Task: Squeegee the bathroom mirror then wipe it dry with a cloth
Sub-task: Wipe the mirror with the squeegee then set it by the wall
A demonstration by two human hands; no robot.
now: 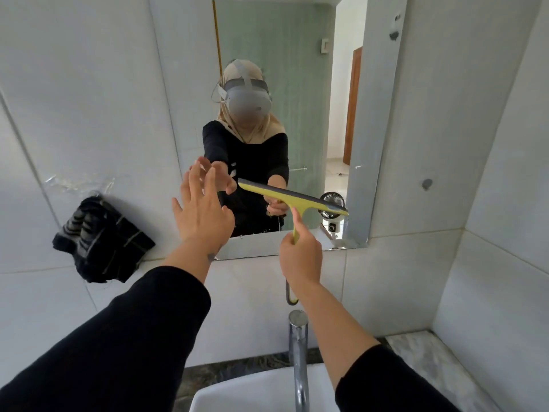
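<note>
White glossy tile wall [89, 84] is filling most of the frame, left and right. The mirror [365, 120], a tall frameless rectangle, is hanging in the upper centre, its lower edge just above mid-frame. It is reflecting a person in a black top wearing a grey headset, plus a small fan at its lower right.

Two black sleeves are reaching in from the bottom of the frame. A white basin [255, 391] is sitting at bottom centre, with a chrome tap [298, 346] rising from it between the forearms. A strip of marbled grey desk [427, 361] is showing at lower right.

The cloth [101, 242], dark with pale stripes, is hanging bunched against the tile at left of centre, well apart from both hands and just left of the mirror's lower corner.

The left hand [202, 212] is spreading open, fingers apart, palm toward the glass at the mirror's lower left; cannot tell whether the fingertips are touching the surface. It is holding nothing.

The right hand [300, 254] is clamping around the handle of the squeegee [292, 199], just below the mirror's lower edge. The squeegee is yellow-green with a grey blade, lying across the lower part of the mirror and sloping down toward the right. Whether the blade is pressing on the glass cannot be told.
</note>
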